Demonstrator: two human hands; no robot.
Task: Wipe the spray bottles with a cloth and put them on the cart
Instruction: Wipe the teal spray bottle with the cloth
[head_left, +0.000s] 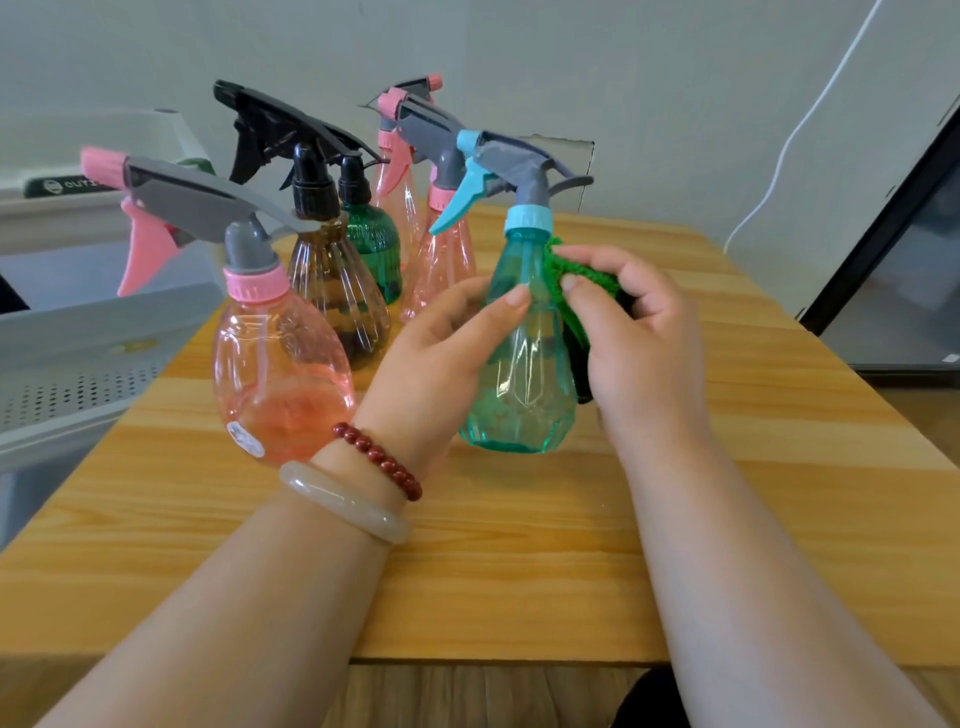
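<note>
Teal bottle (519, 364) upright on the table (519, 545), long axis vertical, nozzle pointing left. Gripped from its left side by the left hand (441, 353): thumb laid across the front of the shoulder, fingers curled round the far side. Pressed against its right shoulder, just under the collar: green cloth (558, 270), bunched and pinched in the right hand (639, 332), thumb and forefinger on top, remaining fingers curled beneath. Both hands touching the bottle, so neither nearer. Right forearm coming in from below and right of the bottle, wrist bent inward; left forearm from below and left, wrist lifted off the table.

Left of the teal bottle, close by the left wrist: pink bottle (280, 374). Behind that, brown bottle (337, 291), green bottle (374, 244) and rear pink bottles (441, 260), all standing. Farther left, beyond the table edge, a grey perforated shelf, probably the cart (78, 353).

Judged mid-wipe. Lower body beneath the cloth likely next: a downward stroke along the vertical axis, left hand bracing or turning. Cart on the left hand's side for the later transfer.
</note>
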